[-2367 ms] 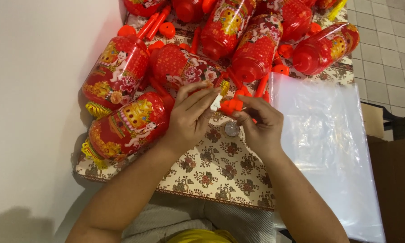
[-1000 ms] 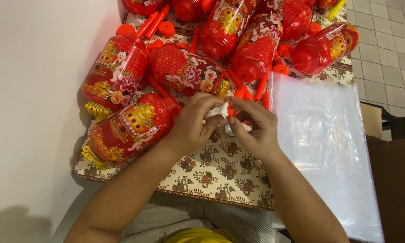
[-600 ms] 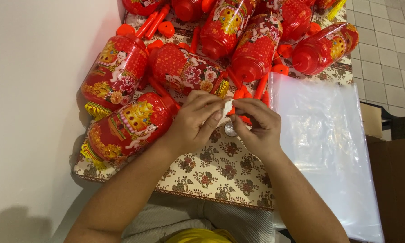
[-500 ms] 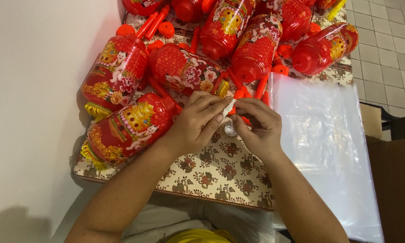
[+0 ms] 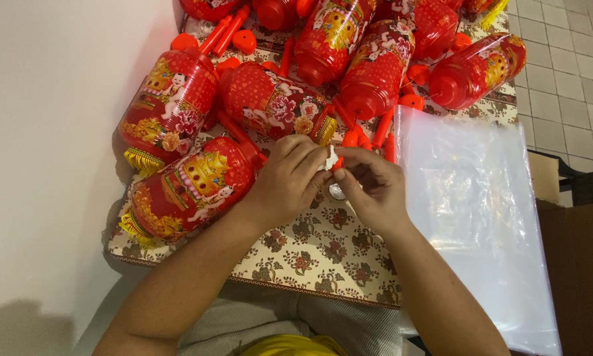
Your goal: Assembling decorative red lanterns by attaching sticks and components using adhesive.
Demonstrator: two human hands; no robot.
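1. White part (image 5: 330,158): small, pinched between both hands over the middle of the table, a bit of orange plastic showing just under it. What it is exactly, can't tell.
2. Left hand (image 5: 290,178) and right hand (image 5: 369,188): together, fingertips meeting on the part, both clamped on it.
3. Small round silver piece (image 5: 337,192): lies on the patterned tablecloth (image 5: 310,254) directly under the hands. Risk: a slip of the grip drops the part among the loose bits.
4. Nearest lantern (image 5: 188,188): touching the left wrist, close to the table's near-left edge. Risk: an elbow nudge rolls it off.
5. Clear plastic bag (image 5: 471,217): right of the hands, overhanging the table edge; slick, could slide off if brushed.
6. Open room: only the bare cloth strip between hands and near edge.
7. Far side: more red lanterns (image 5: 375,69) and orange sticks (image 5: 382,128) packed tight, no free space.
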